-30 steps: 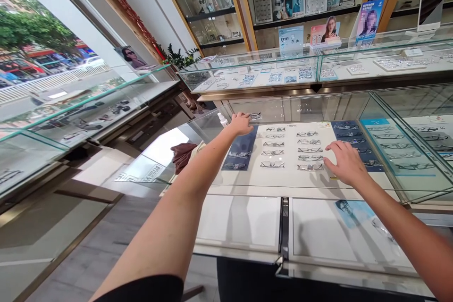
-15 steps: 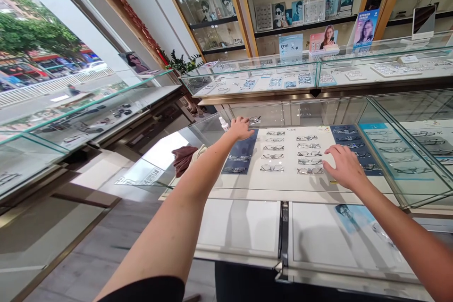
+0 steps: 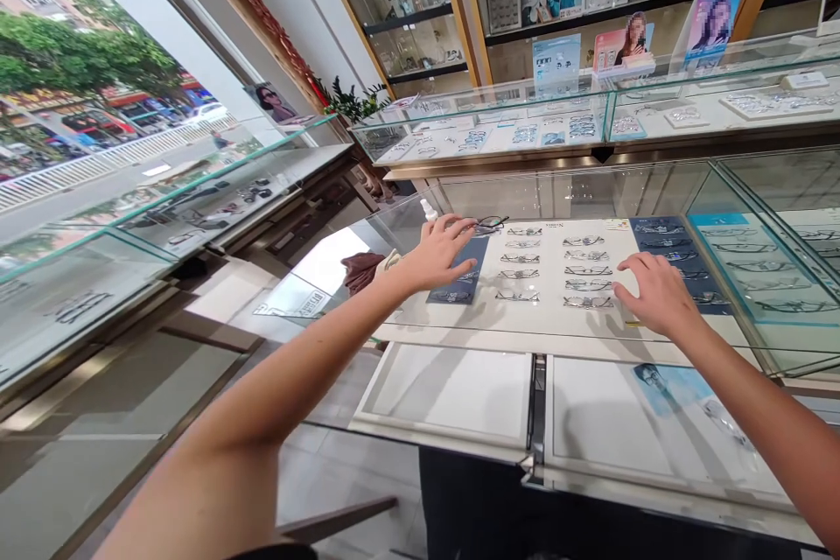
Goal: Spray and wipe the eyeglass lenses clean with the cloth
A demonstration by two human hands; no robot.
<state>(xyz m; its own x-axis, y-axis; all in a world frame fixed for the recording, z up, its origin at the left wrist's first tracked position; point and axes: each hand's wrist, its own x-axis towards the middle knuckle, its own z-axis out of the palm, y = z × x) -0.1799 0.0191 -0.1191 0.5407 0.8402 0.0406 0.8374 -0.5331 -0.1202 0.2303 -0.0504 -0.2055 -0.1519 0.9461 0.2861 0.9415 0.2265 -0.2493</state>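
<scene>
My left hand (image 3: 437,251) reaches across the glass counter top (image 3: 577,328) and pinches a dark-framed pair of glasses (image 3: 489,225) that lies on the glass at its far left. My right hand (image 3: 658,296) rests flat on the glass with its fingers spread, holding nothing. Under the glass lies a white display tray (image 3: 544,302) with rows of several thin-framed glasses, flanked by dark blue trays (image 3: 669,258).
A small white spray bottle (image 3: 428,210) and a brown cloth (image 3: 364,269) sit at the counter's left end. Open white drawers (image 3: 452,389) jut out below the counter. More glass showcases (image 3: 525,127) stand behind and to the left by the window.
My left hand has drawn back a little toward me with the dark glasses in its fingers. The camera has shifted left and closer. My right hand stays flat on the glass.
</scene>
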